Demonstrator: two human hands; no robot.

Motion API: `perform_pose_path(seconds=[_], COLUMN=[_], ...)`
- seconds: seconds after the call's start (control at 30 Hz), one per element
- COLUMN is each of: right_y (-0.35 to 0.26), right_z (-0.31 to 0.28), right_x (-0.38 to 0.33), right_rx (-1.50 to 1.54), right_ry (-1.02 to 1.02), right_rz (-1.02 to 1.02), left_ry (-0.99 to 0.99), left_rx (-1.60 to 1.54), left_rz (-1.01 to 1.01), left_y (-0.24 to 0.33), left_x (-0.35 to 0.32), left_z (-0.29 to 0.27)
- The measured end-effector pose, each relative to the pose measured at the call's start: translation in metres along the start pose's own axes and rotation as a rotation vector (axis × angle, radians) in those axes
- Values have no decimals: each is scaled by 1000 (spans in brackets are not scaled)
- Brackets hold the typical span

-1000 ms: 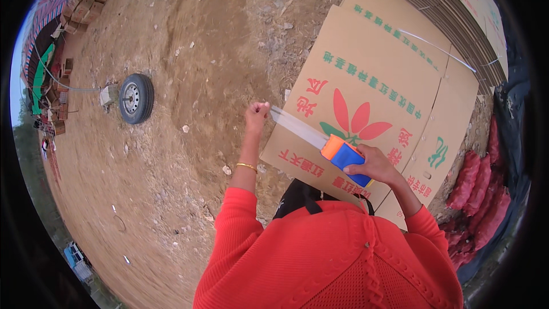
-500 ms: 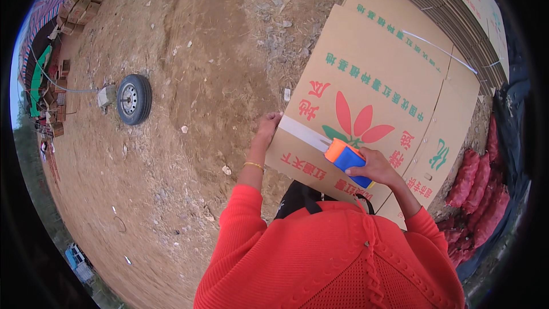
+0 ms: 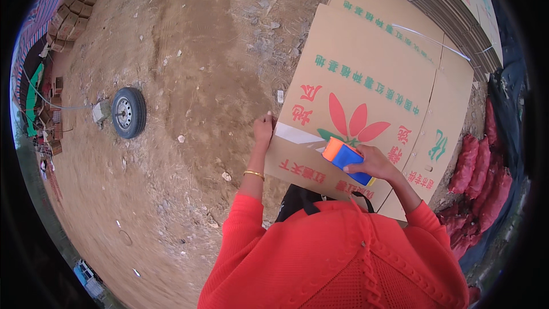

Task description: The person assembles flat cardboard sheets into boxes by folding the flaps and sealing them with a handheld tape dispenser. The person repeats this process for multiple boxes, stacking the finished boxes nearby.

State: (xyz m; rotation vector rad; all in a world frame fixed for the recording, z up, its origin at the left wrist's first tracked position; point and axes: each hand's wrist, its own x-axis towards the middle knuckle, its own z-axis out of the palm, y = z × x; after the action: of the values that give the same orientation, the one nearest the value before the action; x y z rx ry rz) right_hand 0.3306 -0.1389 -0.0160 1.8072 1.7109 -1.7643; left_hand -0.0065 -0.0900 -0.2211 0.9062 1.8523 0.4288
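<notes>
In front of me lies a flattened brown cardboard carton (image 3: 366, 46) printed in red and green. My right hand (image 3: 372, 163) grips a blue and orange tape dispenser (image 3: 349, 160) from above, low over the carton. From the dispenser a strip of clear, shiny tape (image 3: 297, 135) runs left to the carton's edge. At that left edge my left hand (image 3: 264, 127) is closed against the cardboard where the tape ends. Some of its fingertips are hidden, so whether they press tape, board or both is unclear.
Bundled flat cartons (image 3: 434, 6) with white straps stand at the far right. Red mesh sacks (image 3: 477, 166) lie to the right beside dark sheeting (image 3: 512, 114). A wheel with a tyre (image 3: 129, 113) sits on the dirt ground at left. Stacked boxes (image 3: 74, 11) are far left.
The view has shifted slightly. My left hand has slid a little at the carton's edge, and the tape strip looks wider and more tilted. The dispenser stays in my right hand, nearly in place.
</notes>
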Motion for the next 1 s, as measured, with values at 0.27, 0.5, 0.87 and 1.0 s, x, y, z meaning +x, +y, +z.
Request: perform_pose_path(seconds=[0.27,0.5,0.87,1.0], right_y=[4,6,5,14], right_z=[6,6,8,3], right_x=[4,-5,-8,-16], right_rx=[-122,-78,-73,-55], right_ry=[61,42,81,81], right_rz=[-24,-36,-42,-61], left_ry=[533,480,176,335], left_rx=[678,109,403,406], left_rz=[483,419,227,313], left_y=[66,28,57,72], left_x=[-57,-43,-36,-58], left_z=[22,-11,21,35])
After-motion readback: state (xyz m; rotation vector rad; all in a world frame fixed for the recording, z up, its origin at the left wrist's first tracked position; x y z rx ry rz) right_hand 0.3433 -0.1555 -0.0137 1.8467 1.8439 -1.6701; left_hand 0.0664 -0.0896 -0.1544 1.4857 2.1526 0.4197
